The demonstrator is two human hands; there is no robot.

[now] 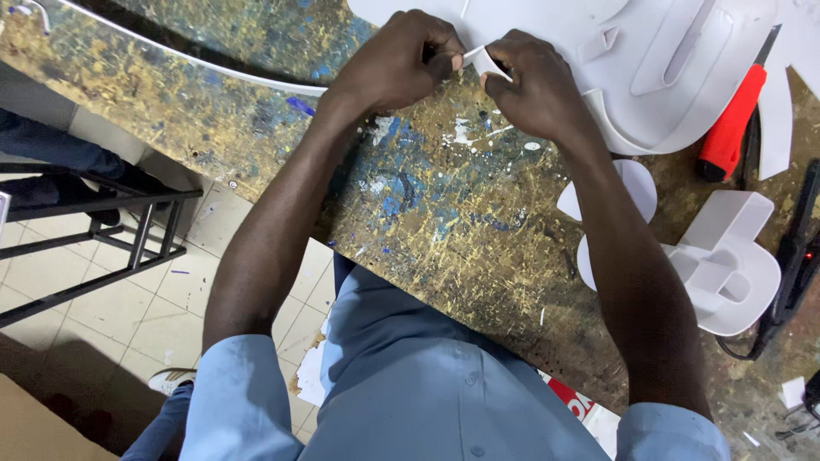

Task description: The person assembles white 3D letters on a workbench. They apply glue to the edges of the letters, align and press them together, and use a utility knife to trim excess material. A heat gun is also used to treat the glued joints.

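My left hand [401, 61] and my right hand [534, 81] meet at the far side of a paint-spattered workbench [444, 205]. Both pinch a narrow white plastic strip [483, 60] between fingers and thumbs, the strip bent into a small curve between them. The strip runs on past my right hand as the side wall of a large white plastic shape [658, 68] lying flat on the bench. Another long white strip [196, 61] curves away to the left behind my left wrist.
A red-handled utility knife [736, 119] lies on the white shape at the right. A white channel letter [726, 256], flat white cut-outs [636, 183] and a black tool with a red light [799, 248] sit near my right forearm. A black metal stool frame [102, 248] stands on the tiled floor.
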